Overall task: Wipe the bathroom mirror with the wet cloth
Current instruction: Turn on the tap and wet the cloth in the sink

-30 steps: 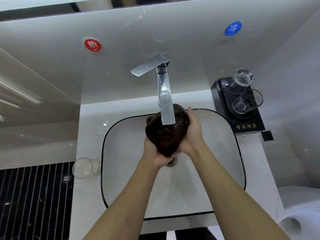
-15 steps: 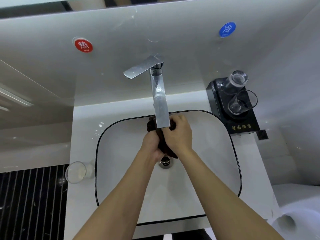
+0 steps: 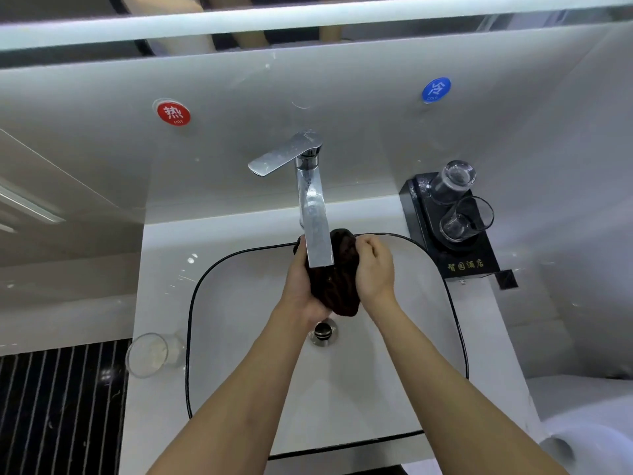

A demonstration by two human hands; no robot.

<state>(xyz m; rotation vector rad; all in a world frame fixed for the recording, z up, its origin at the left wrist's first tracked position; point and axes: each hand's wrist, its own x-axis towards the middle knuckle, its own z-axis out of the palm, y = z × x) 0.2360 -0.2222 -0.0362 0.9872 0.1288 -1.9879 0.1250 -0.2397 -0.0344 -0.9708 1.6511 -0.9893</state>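
1. Step in hand: preparation of the cloth. The dark brown cloth is bunched between both hands under the spout of the chrome faucet, above the sink basin. No stream of water can be made out, so whether it is being wetted or wrung cannot be told.
2. Hands: the left hand cups the cloth from the left and below, fingers closed round it; the right hand is curled in a fist on its right side. Both grip the cloth.
3. Mirror: the bathroom mirror shows only as a strip along the top edge, above the grey backsplash; judged from this, wiping has not begun.
4. Next move, as judged: squeeze the cloth so it does not drip, lift it clear of the spout, then open it flat against the glass.
5. Materials and shapes: cloth soft, folded into ridges, probably heavy when wet; faucet flat-sided, polished, with a lever handle angled left; basin white, glossy, rounded-rectangular with a thin black rim and a metal drain.
6. Surroundings: red hot label and blue cold label on the backsplash; 2 clear glasses on a black tray at right, 1 glass tumbler at left.
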